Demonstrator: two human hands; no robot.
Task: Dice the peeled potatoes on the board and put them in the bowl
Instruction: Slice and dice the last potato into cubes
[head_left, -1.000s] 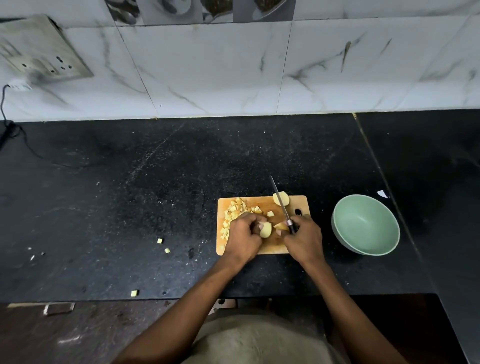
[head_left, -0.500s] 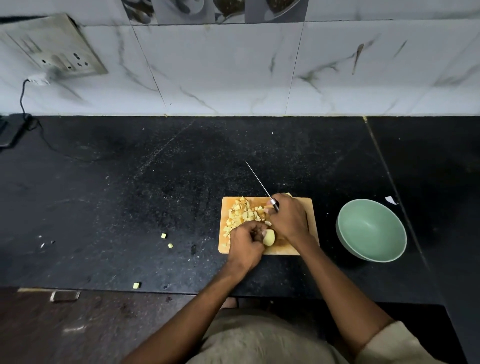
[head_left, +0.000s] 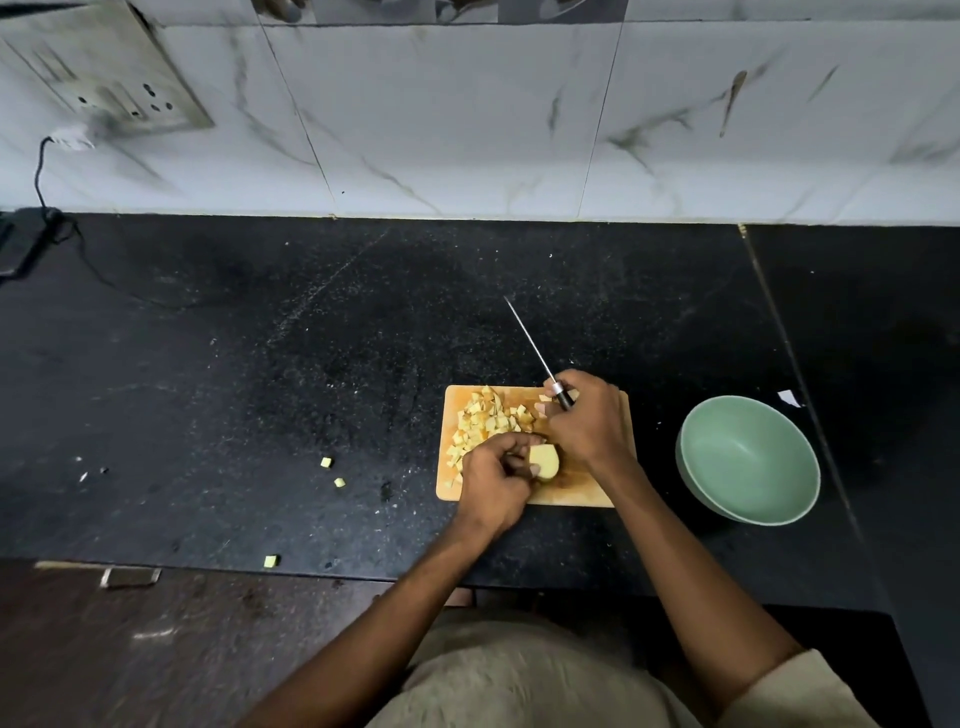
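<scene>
Head view showed the left hand (head_left: 493, 480) curled round a pale peeled potato piece (head_left: 544, 461) on the wooden rectangular board (head_left: 576, 493), near the table's front edge. The right hand (head_left: 587, 423) gripped the black-handled steel knife (head_left: 537, 353), blade raised. Diced cubes (head_left: 488, 421) crowded the board's left edge; careless chopping could flick more onto the table, away from the empty green bowl (head_left: 748, 460).

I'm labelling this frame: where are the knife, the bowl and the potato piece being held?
knife (head_left: 530, 340): head view, mid-blade.
bowl (head_left: 696, 434): head view, left rim.
potato piece (head_left: 544, 460): head view, pale cut face.
</scene>
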